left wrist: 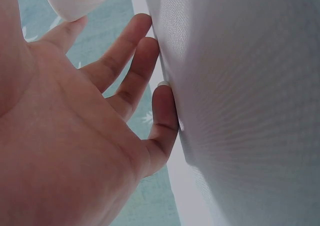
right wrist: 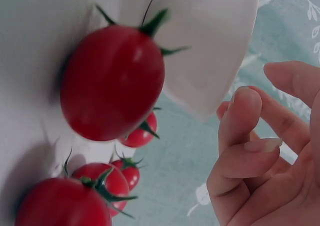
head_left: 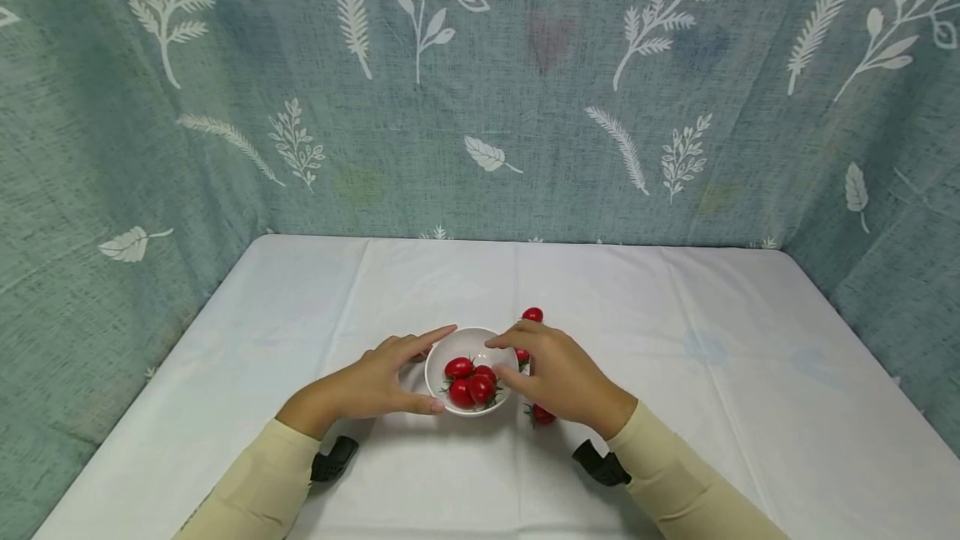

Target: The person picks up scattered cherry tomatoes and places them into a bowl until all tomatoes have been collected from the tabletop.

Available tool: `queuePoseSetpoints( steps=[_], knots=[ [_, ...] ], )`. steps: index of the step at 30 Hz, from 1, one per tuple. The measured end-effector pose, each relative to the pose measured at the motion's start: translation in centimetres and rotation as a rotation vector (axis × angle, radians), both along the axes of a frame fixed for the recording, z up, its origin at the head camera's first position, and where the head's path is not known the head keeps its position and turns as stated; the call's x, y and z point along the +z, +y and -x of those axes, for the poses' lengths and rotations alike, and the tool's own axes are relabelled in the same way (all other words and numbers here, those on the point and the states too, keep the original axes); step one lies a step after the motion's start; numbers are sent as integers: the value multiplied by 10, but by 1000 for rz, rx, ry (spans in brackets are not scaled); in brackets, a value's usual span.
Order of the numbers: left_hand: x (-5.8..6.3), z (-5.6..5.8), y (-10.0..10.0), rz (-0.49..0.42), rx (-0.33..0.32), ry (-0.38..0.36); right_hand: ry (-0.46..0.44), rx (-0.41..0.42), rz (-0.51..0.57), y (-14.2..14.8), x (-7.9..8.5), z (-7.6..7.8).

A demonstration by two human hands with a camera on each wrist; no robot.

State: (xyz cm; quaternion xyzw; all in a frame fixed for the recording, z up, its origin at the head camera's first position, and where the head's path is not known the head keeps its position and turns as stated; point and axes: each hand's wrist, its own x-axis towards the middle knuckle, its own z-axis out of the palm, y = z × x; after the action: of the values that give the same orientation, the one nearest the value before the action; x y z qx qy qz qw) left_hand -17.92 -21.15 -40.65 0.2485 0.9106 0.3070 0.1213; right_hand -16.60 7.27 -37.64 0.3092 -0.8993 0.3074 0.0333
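A white bowl (head_left: 442,350) stands on the table with several red cherry tomatoes (head_left: 459,392) in it. My left hand (head_left: 375,382) is spread around the bowl's left side, thumb at the near rim and index fingertip by the far rim; the left wrist view shows its other fingers loosely extended close to the cloth. Over the bowl's right rim hovers my right hand (head_left: 558,369), thumb and index finger apart with nothing between them. Beside the bowl, below that hand, lie loose tomatoes with green stems, a large one (right wrist: 112,83) closest in the right wrist view.
A white cloth (head_left: 660,332) covers the table. One tomato (head_left: 532,315) lies beyond the right hand and another (head_left: 542,415) on its near side. Behind the table hangs a green-blue curtain (head_left: 450,190) with white leaf prints. Both wrists wear black camera mounts (head_left: 335,458).
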Motion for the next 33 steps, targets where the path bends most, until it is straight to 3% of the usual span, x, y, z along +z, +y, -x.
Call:
queuePoseSetpoints(
  steps=[13, 18, 33],
  knots=[
    [-2, 0, 1, -11, -4, 12, 74, -114, -34, 9, -7, 11],
    [-2, 1, 1, -6, 0, 13, 43, -151, -65, 11, -10, 15],
    [-2, 1, 1, 8, -1, 20, -39, -162, -94, 16, -17, 23]
  ],
)
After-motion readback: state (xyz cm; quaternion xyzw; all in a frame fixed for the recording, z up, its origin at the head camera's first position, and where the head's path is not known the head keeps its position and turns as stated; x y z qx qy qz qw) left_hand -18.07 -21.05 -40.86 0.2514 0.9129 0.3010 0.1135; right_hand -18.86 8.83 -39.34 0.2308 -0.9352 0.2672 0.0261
